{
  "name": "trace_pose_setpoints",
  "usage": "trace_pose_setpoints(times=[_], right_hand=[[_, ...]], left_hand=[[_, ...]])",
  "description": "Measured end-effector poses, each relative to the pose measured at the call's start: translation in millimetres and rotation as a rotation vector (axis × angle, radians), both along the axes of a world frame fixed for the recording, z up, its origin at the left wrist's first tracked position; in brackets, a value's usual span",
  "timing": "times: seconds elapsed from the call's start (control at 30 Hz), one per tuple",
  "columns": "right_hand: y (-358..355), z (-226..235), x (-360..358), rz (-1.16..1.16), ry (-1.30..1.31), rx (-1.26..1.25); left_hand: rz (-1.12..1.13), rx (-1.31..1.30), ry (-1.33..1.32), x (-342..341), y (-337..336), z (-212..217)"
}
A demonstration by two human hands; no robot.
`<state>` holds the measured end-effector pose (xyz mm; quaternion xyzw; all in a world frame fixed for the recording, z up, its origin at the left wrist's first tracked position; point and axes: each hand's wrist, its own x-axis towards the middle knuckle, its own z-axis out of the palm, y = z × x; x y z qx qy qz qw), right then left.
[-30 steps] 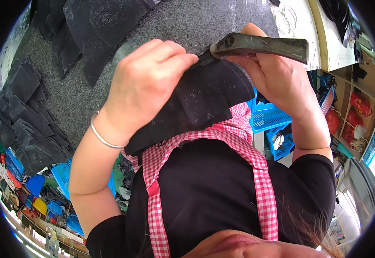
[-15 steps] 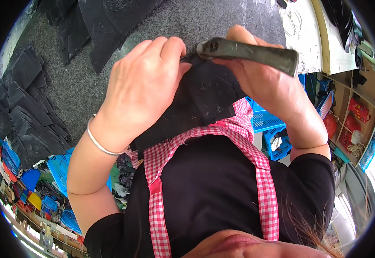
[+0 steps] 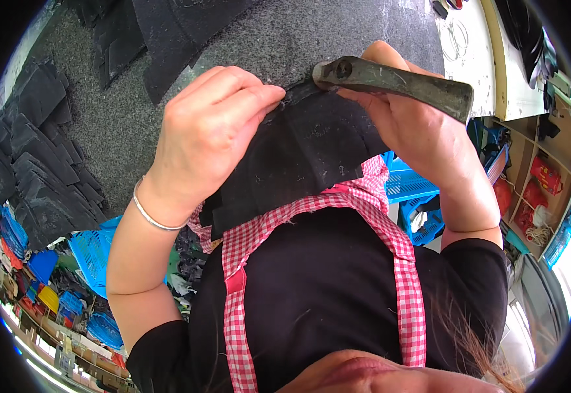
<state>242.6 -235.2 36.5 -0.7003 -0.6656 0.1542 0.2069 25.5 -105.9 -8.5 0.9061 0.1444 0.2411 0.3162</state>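
**Both hands on a dark fabric piece at the table's near edge**

While the left hand [image 3: 210,134] curls its fingers [image 3: 252,98] shut over the top edge of a black fabric piece [image 3: 298,164], the right hand [image 3: 416,131] is closed around a dull grey metal tool [image 3: 397,82], whose blunt head meets the same edge. That cloth is matte and slightly fuzzy, with loose threads along its rim; it hangs from the two grips down against a red-and-white checked apron [image 3: 338,209], just in front of the chest. A thin silver bangle [image 3: 151,216] circles the left wrist.

Beyond the knuckles lies a grey speckled table [image 3: 266,39], bare in its middle, with more black cut pieces [image 3: 161,33] at its far side and a fanned stack of black pieces [image 3: 36,164] along its left edge. Blue slatted plastic crates [image 3: 416,196] sit below the table at the right, close to the right forearm. Farther right, wooden shelves [image 3: 528,170] hold small red packages [image 3: 547,173].
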Motion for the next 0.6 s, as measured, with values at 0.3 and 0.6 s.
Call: trace_pose_setpoints(times=[0.3, 0.6], right_hand=[[9.8, -3.5, -15.2, 0.061, -0.07, -0.005], [24.7, 7.3, -19.2, 0.11, -0.076, -0.012]], left_hand=[[0.04, 0.014, 0.03, -3.3, 2.9, 1.3], [0.046, 0.054, 0.04, -10.1, -1.2, 0.4]])
